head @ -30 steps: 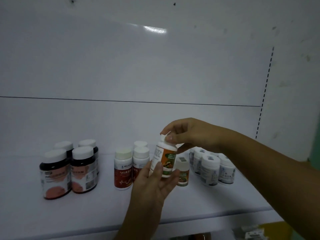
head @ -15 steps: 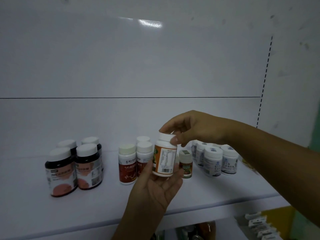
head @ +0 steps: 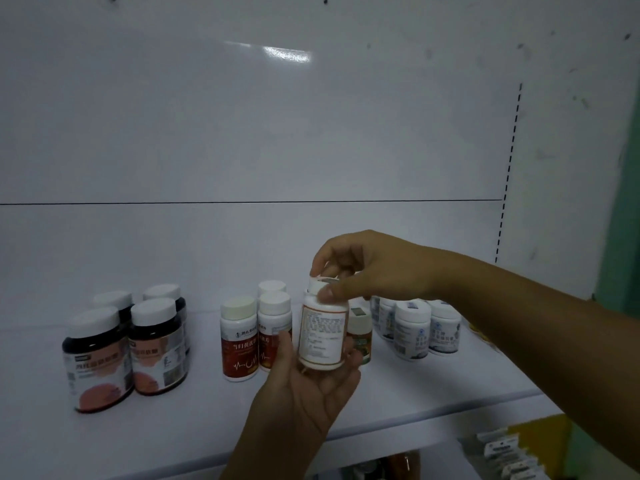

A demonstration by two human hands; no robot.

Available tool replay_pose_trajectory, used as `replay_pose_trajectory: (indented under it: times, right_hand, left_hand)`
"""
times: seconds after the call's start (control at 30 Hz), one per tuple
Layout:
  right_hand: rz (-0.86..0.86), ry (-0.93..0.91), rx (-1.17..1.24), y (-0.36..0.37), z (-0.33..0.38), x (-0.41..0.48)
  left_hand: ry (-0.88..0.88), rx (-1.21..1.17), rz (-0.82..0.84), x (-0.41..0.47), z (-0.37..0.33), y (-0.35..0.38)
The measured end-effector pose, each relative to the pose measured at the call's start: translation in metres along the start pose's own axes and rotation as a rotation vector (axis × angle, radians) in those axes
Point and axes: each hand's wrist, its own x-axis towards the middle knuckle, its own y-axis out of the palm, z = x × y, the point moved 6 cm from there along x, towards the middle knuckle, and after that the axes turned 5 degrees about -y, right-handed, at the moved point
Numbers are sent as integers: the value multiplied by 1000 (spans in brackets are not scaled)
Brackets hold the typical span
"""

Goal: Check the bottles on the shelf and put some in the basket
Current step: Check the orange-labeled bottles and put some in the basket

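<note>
Head view, single entry. Landmark: held bottle [head: 322, 332], white body, white cap, orange-trimmed label with small print turned to the wearer; long axis upright, tilted very slightly; raised just in front of the white shelf [head: 433, 386], not resting on it.

Left hand [head: 304, 386]: below the held bottle, palm up, cupped around its base, thumb along its left side, fingers at its right. Gripping.

Right hand [head: 367, 268]: above the held bottle, reaching in from the right, thumb and fingers pinched around the cap. Gripping.

Stock on the shelf, relative to the held bottle:
- red-labelled bottles [head: 239, 341], white caps, just to the left and behind.
- dark jars [head: 100, 358], pale caps, well to the left.
- small green-and-orange bottle [head: 360, 336], just behind on the right, partly hidden.
- blue-and-white bottles [head: 412, 329], further right, under the right forearm.

Basket: not in view; its direction from the hands cannot be told.

Judgement: step in hand is label inspection. Either hand could carry the bottle alone; the left hand bears its weight from beneath, the right steadies and could turn it about the upright axis. Any move to the basket likely goes down and away from the shelf.
</note>
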Motion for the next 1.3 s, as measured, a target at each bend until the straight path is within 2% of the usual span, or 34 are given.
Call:
replay_pose_trajectory:
  times: [0.1, 0.23, 0.37, 0.43, 0.53, 0.6, 0.7, 0.93, 1.13, 1.3]
  right_hand:
    - [-89, 32, -59, -4, -5, 0]
    - [-13, 30, 16, -4, -6, -4]
    - [-64, 28, 24, -13, -9, -5]
    - [-182, 28, 14, -25, -16, -4]
    - [-453, 74, -96, -52, -40, -1]
    - [-526, 138, -202, -57, -62, 5]
    - [-485, 232, -301, -51, -93, 23]
    - [-303, 342, -273, -14, -140, 52]
    - [-218, 328, -350, -2, -145, 61]
    - [-232, 203, -380, 8, -130, 75]
  left_hand:
    - [97, 14, -17, -2, -6, 1]
    - [32, 40, -61, 4, -2, -2]
    - [-10, 190, -85, 12, 0, -5]
    - [-2, 359, -142, 16, -5, -12]
    - [34, 556, -260, 19, -14, -22]
    - [39, 673, -319, 22, -17, -26]
    - [66, 751, -370, 30, -18, -23]
    - [104, 846, -403, 39, -28, -21]
    - [114, 853, -437, 45, -31, -29]
    - [104, 866, -440, 47, -31, -34]
